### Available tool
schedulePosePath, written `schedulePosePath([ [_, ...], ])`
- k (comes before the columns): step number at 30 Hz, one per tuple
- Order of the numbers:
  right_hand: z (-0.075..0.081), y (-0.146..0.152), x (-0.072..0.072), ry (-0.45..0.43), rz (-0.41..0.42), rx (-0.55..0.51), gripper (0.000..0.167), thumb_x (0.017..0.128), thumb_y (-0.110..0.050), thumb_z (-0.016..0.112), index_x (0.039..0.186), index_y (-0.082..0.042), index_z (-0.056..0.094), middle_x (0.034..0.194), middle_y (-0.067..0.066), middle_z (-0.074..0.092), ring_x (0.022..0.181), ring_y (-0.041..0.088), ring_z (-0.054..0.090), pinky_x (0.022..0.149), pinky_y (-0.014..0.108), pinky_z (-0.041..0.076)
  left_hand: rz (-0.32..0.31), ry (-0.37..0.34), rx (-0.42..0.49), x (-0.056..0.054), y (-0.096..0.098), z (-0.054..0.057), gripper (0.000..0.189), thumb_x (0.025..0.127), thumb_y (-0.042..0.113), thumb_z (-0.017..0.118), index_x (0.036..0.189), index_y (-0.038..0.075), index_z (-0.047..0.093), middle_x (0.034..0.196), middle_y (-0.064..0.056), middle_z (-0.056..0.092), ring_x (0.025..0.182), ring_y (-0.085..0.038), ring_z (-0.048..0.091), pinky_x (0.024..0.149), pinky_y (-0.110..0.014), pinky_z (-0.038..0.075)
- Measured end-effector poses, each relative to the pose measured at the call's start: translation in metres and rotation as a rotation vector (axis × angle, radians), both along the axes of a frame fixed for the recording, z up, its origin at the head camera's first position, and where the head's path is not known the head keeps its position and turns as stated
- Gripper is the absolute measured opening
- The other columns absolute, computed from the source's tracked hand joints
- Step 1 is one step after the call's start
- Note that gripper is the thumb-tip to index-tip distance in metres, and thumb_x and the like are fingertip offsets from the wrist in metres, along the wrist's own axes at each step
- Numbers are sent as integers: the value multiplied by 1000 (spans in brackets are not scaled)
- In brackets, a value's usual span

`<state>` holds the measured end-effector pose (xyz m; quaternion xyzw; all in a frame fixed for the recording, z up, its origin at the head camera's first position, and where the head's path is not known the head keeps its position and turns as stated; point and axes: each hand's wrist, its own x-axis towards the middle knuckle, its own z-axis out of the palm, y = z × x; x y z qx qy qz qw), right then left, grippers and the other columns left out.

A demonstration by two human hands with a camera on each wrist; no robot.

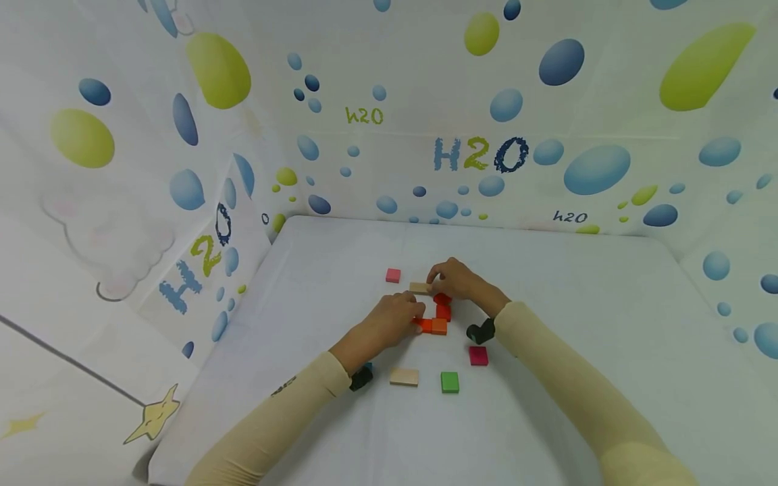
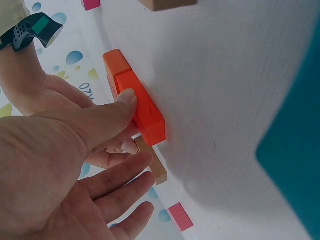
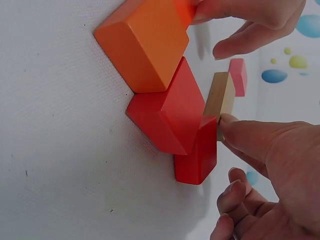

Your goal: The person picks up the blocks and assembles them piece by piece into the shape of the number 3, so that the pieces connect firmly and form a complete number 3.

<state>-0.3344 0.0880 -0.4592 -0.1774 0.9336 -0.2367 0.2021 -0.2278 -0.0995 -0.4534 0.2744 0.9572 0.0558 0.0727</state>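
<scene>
In the head view, my left hand (image 1: 392, 316) is at the left end of a bent row of blocks. Its thumb and a partly hidden finger pinch an orange-red block (image 2: 143, 111). That block abuts an orange block (image 3: 142, 42). From there the row turns away through a red block (image 3: 172, 117) to another red block (image 3: 199, 155). At the far end my right hand (image 1: 456, 278) pinches the end of a flat, bare wooden block (image 1: 418, 288) between thumb and forefinger. The wooden block lies beside the far red block; whether they touch I cannot tell.
Beyond the wooden block lies a pink block (image 1: 393, 275). Nearer the front are a crimson block (image 1: 478, 356), a green block (image 1: 450, 382) and another bare wooden block (image 1: 404, 377). A white patterned backdrop (image 1: 413, 115) borders the white table (image 1: 292, 310) behind and at the left.
</scene>
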Motion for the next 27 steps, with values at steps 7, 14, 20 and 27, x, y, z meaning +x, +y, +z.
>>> schedulePosePath([
  [7, 6, 1, 5, -1, 29, 4, 22, 103, -24, 69, 121, -13, 76, 130, 19, 59, 119, 31, 54, 96, 42, 54, 9, -14, 16, -1, 0, -1, 24, 97, 29, 78, 115, 16, 72, 124, -7, 68, 116, -23, 61, 103, -45, 54],
  [14, 10, 1, 10, -12, 25, 0, 22, 103, -23, 69, 121, -12, 76, 130, 19, 58, 119, 31, 54, 96, 41, 55, 3, -8, 26, 0, -1, 0, 24, 97, 29, 78, 115, 15, 72, 121, -6, 69, 114, -22, 61, 103, -44, 54],
  [20, 7, 2, 9, -17, 21, 1, 23, 103, -24, 69, 122, -13, 75, 130, 19, 58, 118, 30, 55, 94, 40, 57, -4, -7, 23, 0, 0, 2, 23, 97, 29, 78, 115, 15, 72, 120, -7, 68, 113, -22, 61, 102, -43, 54],
  [27, 9, 2, 11, -16, 26, 10, 22, 103, -24, 69, 122, -13, 75, 130, 19, 58, 118, 30, 55, 95, 40, 56, -7, -17, 27, 2, 0, 5, 25, 98, 28, 77, 117, 13, 72, 120, -8, 68, 114, -24, 61, 103, -44, 53],
])
